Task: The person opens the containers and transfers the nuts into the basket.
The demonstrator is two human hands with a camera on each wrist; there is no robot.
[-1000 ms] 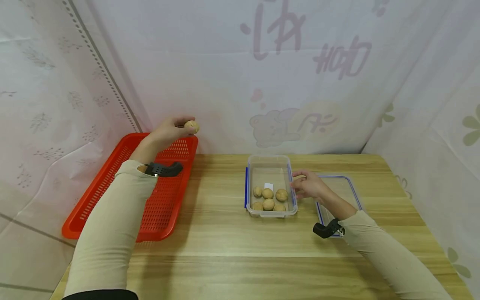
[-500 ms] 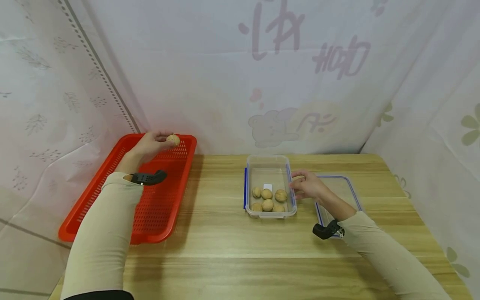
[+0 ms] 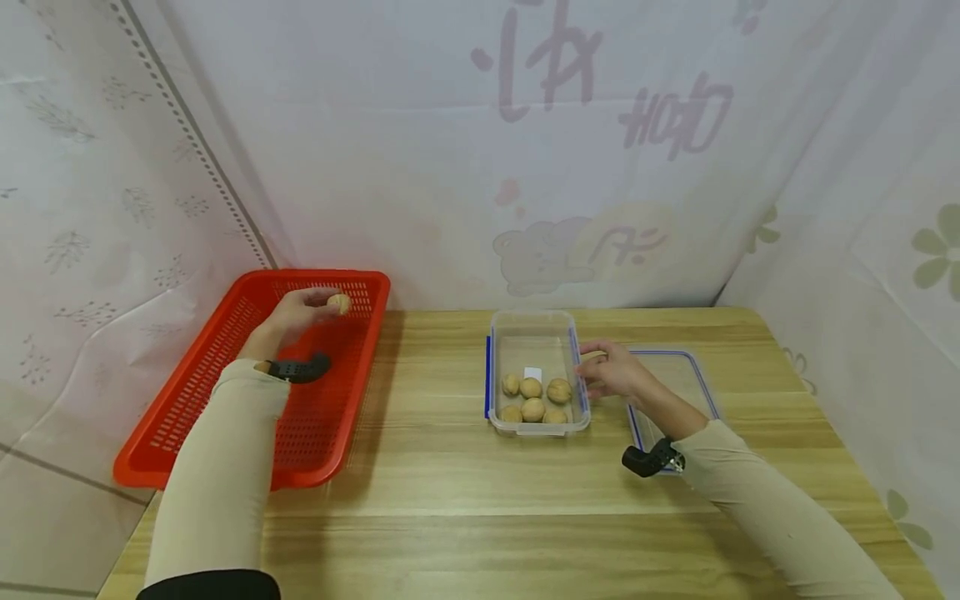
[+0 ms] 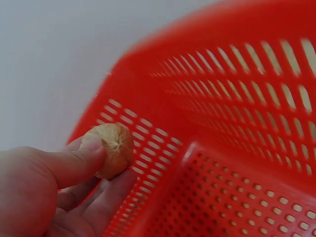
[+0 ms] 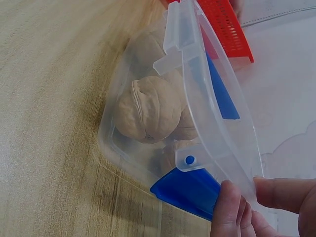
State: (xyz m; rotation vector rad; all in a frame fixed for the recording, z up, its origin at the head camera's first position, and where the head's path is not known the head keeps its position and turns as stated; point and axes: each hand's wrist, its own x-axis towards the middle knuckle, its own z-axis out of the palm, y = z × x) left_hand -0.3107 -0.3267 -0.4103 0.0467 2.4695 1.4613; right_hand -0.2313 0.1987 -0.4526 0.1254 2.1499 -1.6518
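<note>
Over the far end of the red plastic basket (image 3: 322, 433), my left hand (image 3: 294, 315) pinches a walnut (image 4: 118, 150) between thumb and fingers. In the left wrist view the walnut is in front of the basket's slotted wall, and the basket's visible floor bears no nuts. My right hand (image 3: 617, 371) grips the right side wall of a clear plastic food box (image 3: 534, 350), the thumb on one side and fingers near the blue latch (image 5: 190, 190). Several walnuts (image 5: 148, 108) lie in the near half of the box, beside a small white label.
A clear lid (image 3: 671, 375) with a blue seal lies on the wooden table (image 3: 450, 483) right of the box, partly under my right forearm. Patterned white curtain (image 3: 420, 167) hangs close behind the table and at both sides.
My left hand has come down and left with the walnut, from above the basket's far right corner to lower over the basket. The right hand keeps its grip on the box.
</note>
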